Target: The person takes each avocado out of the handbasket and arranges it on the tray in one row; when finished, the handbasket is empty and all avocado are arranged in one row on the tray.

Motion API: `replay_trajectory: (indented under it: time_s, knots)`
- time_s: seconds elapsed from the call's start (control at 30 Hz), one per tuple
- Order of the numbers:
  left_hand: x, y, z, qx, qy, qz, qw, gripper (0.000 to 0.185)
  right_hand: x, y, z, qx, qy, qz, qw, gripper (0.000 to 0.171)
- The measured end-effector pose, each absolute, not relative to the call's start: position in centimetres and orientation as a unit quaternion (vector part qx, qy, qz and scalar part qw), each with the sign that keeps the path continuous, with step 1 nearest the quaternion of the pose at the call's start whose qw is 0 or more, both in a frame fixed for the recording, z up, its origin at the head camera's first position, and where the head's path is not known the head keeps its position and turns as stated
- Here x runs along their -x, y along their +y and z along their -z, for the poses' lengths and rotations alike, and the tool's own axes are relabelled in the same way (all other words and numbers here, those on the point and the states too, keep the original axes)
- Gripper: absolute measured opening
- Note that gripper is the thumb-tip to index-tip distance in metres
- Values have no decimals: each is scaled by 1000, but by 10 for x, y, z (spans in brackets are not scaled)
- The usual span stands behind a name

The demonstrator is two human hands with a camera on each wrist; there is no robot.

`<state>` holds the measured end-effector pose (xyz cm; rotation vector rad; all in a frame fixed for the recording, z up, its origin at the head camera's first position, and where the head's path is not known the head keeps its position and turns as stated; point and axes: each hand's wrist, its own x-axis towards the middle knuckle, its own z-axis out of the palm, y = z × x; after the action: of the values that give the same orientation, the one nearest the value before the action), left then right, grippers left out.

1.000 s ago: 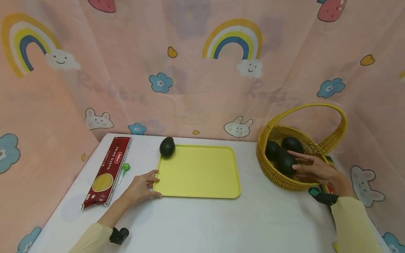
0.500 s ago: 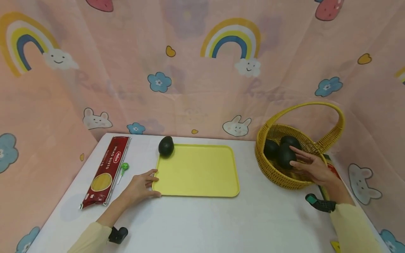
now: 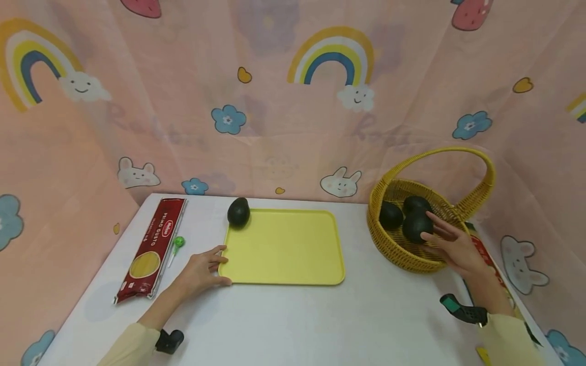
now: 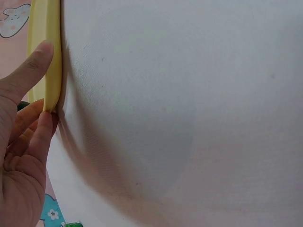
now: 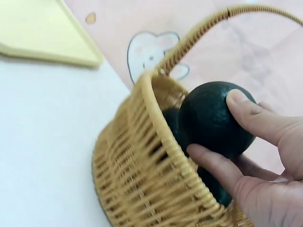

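Note:
My left hand (image 3: 200,273) grips the near left corner of a yellow tray (image 3: 284,246). In the left wrist view the thumb (image 4: 40,59) lies on the tray's edge and fingertips touch its corner. A dark avocado (image 3: 239,212) rests at the tray's far left corner. Over at the right, my right hand (image 3: 458,248) holds another dark avocado (image 5: 213,118) between thumb and fingers, at the mouth of a yellow wicker basket (image 5: 142,165). Two more avocados, one of them the left avocado (image 3: 390,216), sit inside the basket, partly hidden in the right wrist view.
Left of the tray lie a red spaghetti packet (image 3: 150,249) and a green lollipop (image 3: 178,242). The basket's tall handle (image 3: 480,168) arches above its rim. A red and green packet (image 3: 486,254) lies partly behind the right forearm. A patterned pink cloth (image 3: 274,152) backs the table.
In the right hand, the avocado has shifted slightly within the basket and now stands more apart from the left avocado. The left hand keeps its place on the tray; the head view has drifted slightly.

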<state>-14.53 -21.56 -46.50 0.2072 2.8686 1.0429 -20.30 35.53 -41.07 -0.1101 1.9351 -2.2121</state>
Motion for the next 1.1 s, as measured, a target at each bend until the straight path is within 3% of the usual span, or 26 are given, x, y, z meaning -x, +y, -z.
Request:
replay_trajectory:
  time_s: [0.33,0.77,1.1]
  knots:
    - [146,-215,466,-63,935,-346,46,60,188,335,402,13,634,767,92,62]
    - [146,-215,465,-49,934,-349,53,63,181,295,399,107,635,758,104,57]
    - [147,-216,465,-48,937,-341,54,65,187,260,397,81,665,729,142,61]
